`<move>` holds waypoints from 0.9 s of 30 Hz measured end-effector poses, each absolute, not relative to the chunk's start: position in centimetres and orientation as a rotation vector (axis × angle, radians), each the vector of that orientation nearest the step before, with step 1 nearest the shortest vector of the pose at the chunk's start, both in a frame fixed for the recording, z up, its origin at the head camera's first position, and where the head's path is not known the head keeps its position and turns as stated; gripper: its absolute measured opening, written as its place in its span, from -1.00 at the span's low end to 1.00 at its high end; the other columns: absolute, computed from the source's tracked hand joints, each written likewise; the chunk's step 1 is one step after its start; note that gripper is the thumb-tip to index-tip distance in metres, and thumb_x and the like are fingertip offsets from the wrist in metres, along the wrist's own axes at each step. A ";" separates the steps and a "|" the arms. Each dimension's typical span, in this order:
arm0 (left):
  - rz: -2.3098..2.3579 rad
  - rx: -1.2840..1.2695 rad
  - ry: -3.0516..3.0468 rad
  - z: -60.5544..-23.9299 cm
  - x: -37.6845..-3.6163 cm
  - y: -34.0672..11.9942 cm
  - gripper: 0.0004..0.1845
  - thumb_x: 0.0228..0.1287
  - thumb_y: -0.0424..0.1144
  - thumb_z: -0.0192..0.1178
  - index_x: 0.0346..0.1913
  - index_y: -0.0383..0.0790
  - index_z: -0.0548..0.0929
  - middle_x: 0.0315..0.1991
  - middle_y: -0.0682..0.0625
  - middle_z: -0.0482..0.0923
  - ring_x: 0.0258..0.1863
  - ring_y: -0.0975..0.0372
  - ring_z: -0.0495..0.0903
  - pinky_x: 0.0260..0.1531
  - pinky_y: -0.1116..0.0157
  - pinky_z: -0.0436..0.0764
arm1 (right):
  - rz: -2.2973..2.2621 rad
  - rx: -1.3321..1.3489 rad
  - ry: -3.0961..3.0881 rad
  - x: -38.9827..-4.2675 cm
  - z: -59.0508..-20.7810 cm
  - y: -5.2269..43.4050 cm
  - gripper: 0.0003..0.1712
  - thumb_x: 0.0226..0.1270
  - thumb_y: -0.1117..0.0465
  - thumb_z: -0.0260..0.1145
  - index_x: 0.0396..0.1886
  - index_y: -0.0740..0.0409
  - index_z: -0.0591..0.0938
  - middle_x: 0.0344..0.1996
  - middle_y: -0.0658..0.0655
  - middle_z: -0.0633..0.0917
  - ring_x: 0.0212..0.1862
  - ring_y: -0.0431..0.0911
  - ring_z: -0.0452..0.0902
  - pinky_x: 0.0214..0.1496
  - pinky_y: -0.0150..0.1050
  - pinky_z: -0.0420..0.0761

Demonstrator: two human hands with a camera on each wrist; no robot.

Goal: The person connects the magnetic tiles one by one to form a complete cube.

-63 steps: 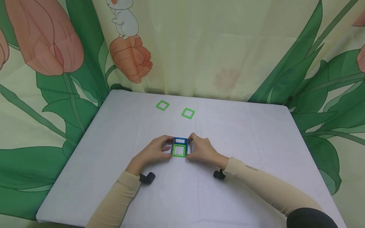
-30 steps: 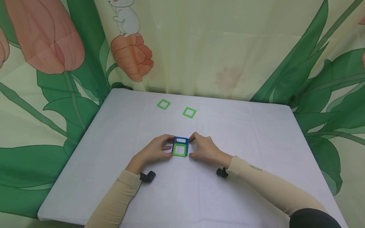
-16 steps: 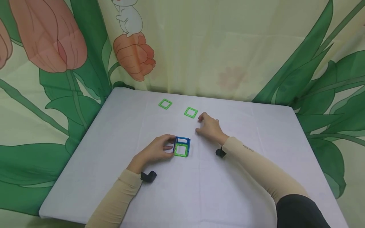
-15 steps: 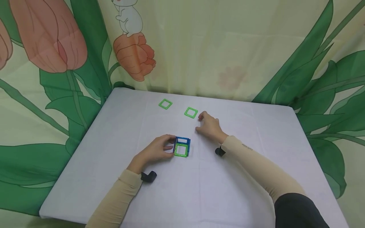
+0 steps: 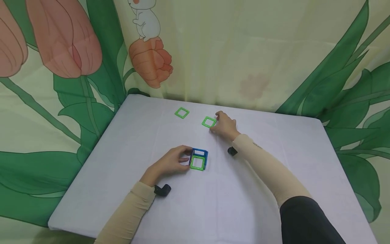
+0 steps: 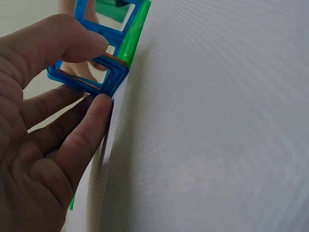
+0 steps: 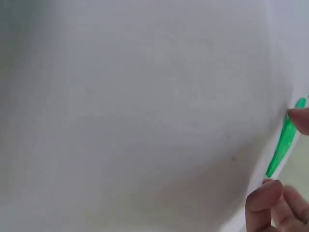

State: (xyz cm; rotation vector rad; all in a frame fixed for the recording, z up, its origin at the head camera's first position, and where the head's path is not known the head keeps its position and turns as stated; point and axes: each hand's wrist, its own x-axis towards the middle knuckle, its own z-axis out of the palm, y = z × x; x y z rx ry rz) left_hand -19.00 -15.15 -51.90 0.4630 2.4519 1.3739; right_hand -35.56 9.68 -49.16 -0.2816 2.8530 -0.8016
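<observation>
Left hand on tile cube, right hand at loose green tile.
Left hand (image 5: 169,163) pinches the blue-and-green tile cube (image 5: 199,159) at mid-desk (image 5: 128,135), thumb on top, fingers at its side. Right hand (image 5: 224,126) sits at the near green square tile (image 5: 209,122), fingertips closing on its edge, tile flat. A second green tile (image 5: 181,113) lies farther left.

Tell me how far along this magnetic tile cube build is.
Partly built: the blue and green plastic tile box stands on the white table, steadied by the left hand. In hand: the right hand is at the nearer loose green square tile, grip not clearly closed. Left: the farther green square tile lies untouched.
</observation>
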 end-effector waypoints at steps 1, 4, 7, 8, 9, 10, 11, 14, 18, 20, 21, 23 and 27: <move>1.373 0.465 2.450 -51.9 -19.0 -15.1 -0.23 0.08 -0.44 0.48 0.41 -0.28 0.45 0.24 -0.11 0.53 0.32 0.06 0.53 0.16 0.45 0.70 | -0.784 -0.296 2.851 -35.8 -49.0 9.6 -0.10 0.15 0.07 0.55 0.43 0.23 0.38 0.20 0.21 0.62 0.19 0.10 0.55 0.35 0.21 0.32; 1.370 0.466 2.442 -51.8 -19.0 -15.1 -0.23 0.08 -0.44 0.48 0.41 -0.30 0.44 0.24 -0.11 0.53 0.33 0.06 0.53 0.17 0.45 0.70 | -0.724 -0.335 2.848 -36.2 -48.7 9.5 -0.13 0.13 0.07 0.55 0.40 0.24 0.42 0.17 0.22 0.64 0.16 0.10 0.57 0.32 0.17 0.36; 1.363 0.461 2.452 -51.8 -18.9 -15.1 -0.23 0.08 -0.43 0.48 0.40 -0.30 0.45 0.23 -0.11 0.53 0.32 0.05 0.53 0.16 0.45 0.70 | -0.673 -0.350 2.848 -36.5 -48.6 9.2 -0.13 0.12 0.07 0.54 0.40 0.25 0.43 0.19 0.23 0.66 0.18 0.10 0.58 0.29 0.14 0.38; 1.361 0.460 2.456 -51.8 -18.9 -15.1 -0.23 0.08 -0.43 0.48 0.40 -0.29 0.46 0.23 -0.11 0.53 0.32 0.06 0.53 0.16 0.45 0.70 | -0.659 -0.350 2.849 -36.5 -48.6 9.2 -0.13 0.12 0.06 0.54 0.40 0.25 0.43 0.19 0.23 0.66 0.19 0.10 0.59 0.29 0.13 0.39; 1.360 0.458 2.458 -51.8 -18.9 -15.1 -0.24 0.07 -0.43 0.47 0.40 -0.29 0.46 0.23 -0.11 0.53 0.31 0.06 0.54 0.16 0.45 0.71 | -0.649 -0.351 2.850 -36.6 -48.6 9.1 -0.13 0.12 0.06 0.54 0.40 0.25 0.43 0.20 0.23 0.66 0.19 0.10 0.59 0.29 0.14 0.39; 1.360 0.458 2.462 -51.9 -19.0 -15.1 -0.24 0.07 -0.43 0.47 0.40 -0.28 0.46 0.23 -0.10 0.54 0.31 0.07 0.54 0.16 0.45 0.71 | -0.643 -0.353 2.851 -36.6 -48.6 9.1 -0.12 0.12 0.07 0.54 0.40 0.26 0.43 0.20 0.24 0.66 0.19 0.10 0.59 0.29 0.15 0.39; 1.359 0.459 2.464 -51.9 -19.0 -15.1 -0.24 0.08 -0.43 0.47 0.40 -0.28 0.46 0.23 -0.10 0.54 0.31 0.07 0.54 0.15 0.45 0.71 | -0.637 -0.351 2.853 -36.6 -48.6 9.0 -0.12 0.12 0.06 0.54 0.40 0.26 0.43 0.19 0.24 0.66 0.19 0.10 0.59 0.30 0.15 0.39; 1.364 0.463 2.461 -52.0 -19.0 -15.1 -0.25 0.08 -0.43 0.47 0.39 -0.27 0.47 0.23 -0.08 0.54 0.31 0.09 0.54 0.16 0.46 0.70 | -0.638 -0.351 2.859 -36.6 -48.6 9.0 -0.13 0.12 0.07 0.54 0.40 0.26 0.43 0.18 0.24 0.67 0.18 0.10 0.59 0.30 0.16 0.40; 1.367 0.466 2.457 -52.1 -19.0 -15.1 -0.25 0.07 -0.44 0.47 0.38 -0.28 0.47 0.22 -0.09 0.54 0.30 0.08 0.54 0.15 0.46 0.70 | -0.625 -0.368 2.870 -36.4 -48.7 9.1 -0.14 0.10 0.05 0.55 0.37 0.26 0.46 0.15 0.22 0.69 0.14 0.09 0.60 0.26 0.13 0.40; 1.363 0.468 2.455 -52.1 -19.0 -15.1 -0.25 0.07 -0.44 0.47 0.38 -0.29 0.47 0.21 -0.09 0.54 0.30 0.07 0.54 0.15 0.46 0.70 | -0.572 -0.406 2.893 -36.3 -48.6 9.2 -0.18 0.11 0.00 0.53 0.34 0.24 0.50 0.10 0.19 0.71 0.08 0.07 0.61 0.22 0.09 0.39; 1.362 0.469 2.454 -52.0 -19.0 -15.1 -0.25 0.07 -0.44 0.47 0.38 -0.29 0.47 0.21 -0.10 0.54 0.30 0.07 0.54 0.15 0.46 0.70 | -0.534 -0.437 2.907 -36.3 -48.6 9.2 -0.20 0.13 -0.03 0.51 0.32 0.22 0.51 0.06 0.18 0.73 0.04 0.05 0.61 0.20 0.06 0.38; 1.361 0.468 2.452 -52.0 -19.0 -15.1 -0.25 0.07 -0.44 0.47 0.39 -0.29 0.47 0.21 -0.09 0.54 0.31 0.07 0.54 0.15 0.46 0.70 | -0.443 -0.528 2.948 -36.2 -48.4 9.3 -0.29 0.18 -0.06 0.44 0.27 0.18 0.56 -0.07 0.14 0.77 -0.08 0.03 0.62 0.15 0.03 0.38; 1.356 0.458 2.459 -52.0 -19.1 -15.2 -0.25 0.07 -0.44 0.47 0.39 -0.28 0.47 0.22 -0.09 0.54 0.31 0.07 0.54 0.15 0.46 0.70 | -0.314 -0.754 3.042 -36.0 -47.9 9.5 -0.57 0.37 0.03 0.28 0.13 0.15 0.69 -0.32 0.12 0.82 -0.27 0.03 0.66 0.04 0.00 0.42</move>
